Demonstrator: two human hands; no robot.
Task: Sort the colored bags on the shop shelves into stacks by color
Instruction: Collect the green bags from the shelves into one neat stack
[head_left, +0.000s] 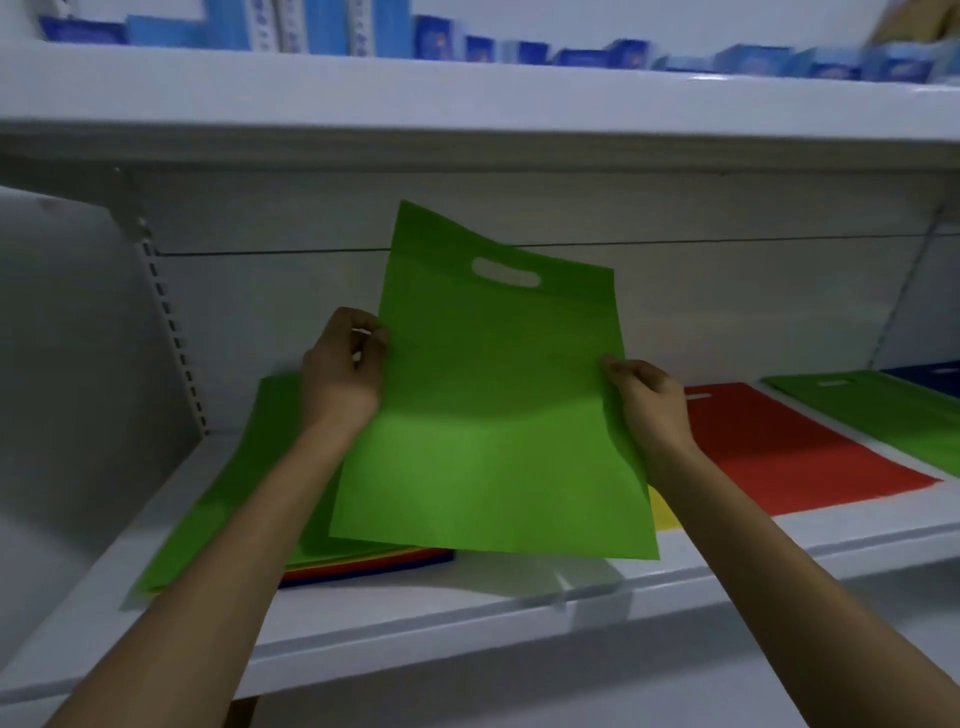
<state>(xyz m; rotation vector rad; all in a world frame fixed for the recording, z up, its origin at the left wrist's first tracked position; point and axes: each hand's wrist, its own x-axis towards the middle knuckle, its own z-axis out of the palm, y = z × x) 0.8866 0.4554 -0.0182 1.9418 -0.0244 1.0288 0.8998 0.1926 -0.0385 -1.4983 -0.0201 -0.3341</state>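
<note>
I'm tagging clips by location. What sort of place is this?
Most likely a small shop: white display shelving with a slotted upright, blue boxed goods along the upper shelf, and flat stock like the green bag and red bag.

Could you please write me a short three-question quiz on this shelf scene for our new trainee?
1. True or false: the left hand and the right hand both hold the raised green bag by its side edges.
2. Multiple choice: which colour is the flat bag lying on the shelf just beside the right hand? A) red B) purple C) white
3. Fill in: the top bag of the mixed stack below the raised one is ___.

Key: 1 true; 2 A, the red bag; 3 green.
</note>
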